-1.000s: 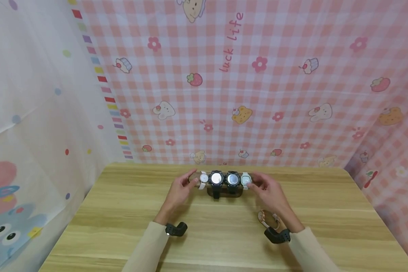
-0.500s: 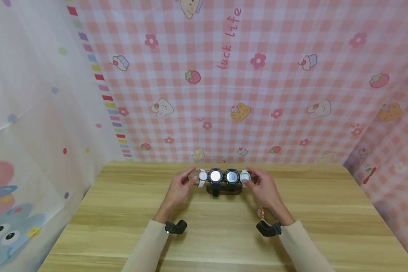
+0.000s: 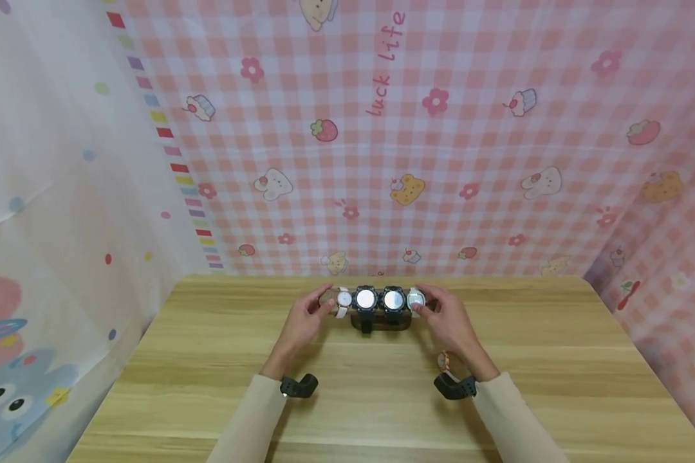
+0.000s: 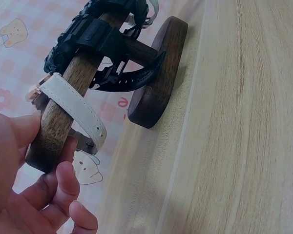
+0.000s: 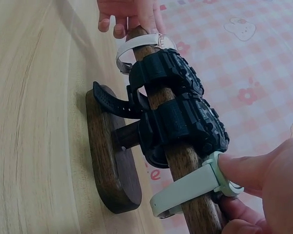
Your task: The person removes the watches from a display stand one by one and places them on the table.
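A dark wooden T-shaped watch stand (image 4: 161,80) bears several watches on its crossbar. My left hand (image 3: 301,325) holds the bar's left end, thumb on one side and fingers underneath, beside a white-strapped watch (image 4: 71,105). Two chunky black watches (image 3: 365,299) (image 5: 193,124) sit side by side in the middle, one with its strap end hanging over the base. On the right part of the bar is a pale green watch (image 5: 185,190); my right hand (image 3: 452,321) pinches its case, thumb on the face and fingers behind.
A rose-gold watch (image 3: 443,361) lies on the wooden table (image 3: 370,405) beside my right wrist, partly hidden by the black wrist camera (image 3: 454,386). A pink checked cloth (image 3: 370,148) hangs right behind the table's back edge, and a white patterned cloth (image 3: 64,180) hangs at the left.
My right wrist has swung a little to the left and now covers more of the rose-gold watch. The left hand keeps its hold on the bar, and the view has shifted slightly.
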Motion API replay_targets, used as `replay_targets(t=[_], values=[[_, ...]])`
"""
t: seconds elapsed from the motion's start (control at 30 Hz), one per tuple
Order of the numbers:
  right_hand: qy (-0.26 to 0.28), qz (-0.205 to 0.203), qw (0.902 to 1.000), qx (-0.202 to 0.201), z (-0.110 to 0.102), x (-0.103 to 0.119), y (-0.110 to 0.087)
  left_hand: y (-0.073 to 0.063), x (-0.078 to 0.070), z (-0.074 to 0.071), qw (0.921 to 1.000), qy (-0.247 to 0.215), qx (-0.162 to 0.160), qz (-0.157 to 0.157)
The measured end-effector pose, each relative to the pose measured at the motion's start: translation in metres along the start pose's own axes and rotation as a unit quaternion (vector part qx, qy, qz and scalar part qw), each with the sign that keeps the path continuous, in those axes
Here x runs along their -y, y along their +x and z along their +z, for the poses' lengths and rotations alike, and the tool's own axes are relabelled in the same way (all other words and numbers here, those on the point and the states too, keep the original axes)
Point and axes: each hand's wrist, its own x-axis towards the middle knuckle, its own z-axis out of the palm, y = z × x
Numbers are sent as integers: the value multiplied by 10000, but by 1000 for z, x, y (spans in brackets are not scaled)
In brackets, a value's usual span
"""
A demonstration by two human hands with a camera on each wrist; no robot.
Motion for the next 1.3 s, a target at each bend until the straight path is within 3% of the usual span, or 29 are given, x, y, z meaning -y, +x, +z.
replay_targets(t=[0.47,0.8,1.3], values=[[100,-5,9999,-39,-1,-1,0,0,1,0,10000,-56,30,-58],[125,352,9991,186,-10,-2,-3,1,0,-1,10000,-15,21,-18],[6,374,9992,116,-26,-19,-5,1,1,-1,10000,-12,2,-14]])
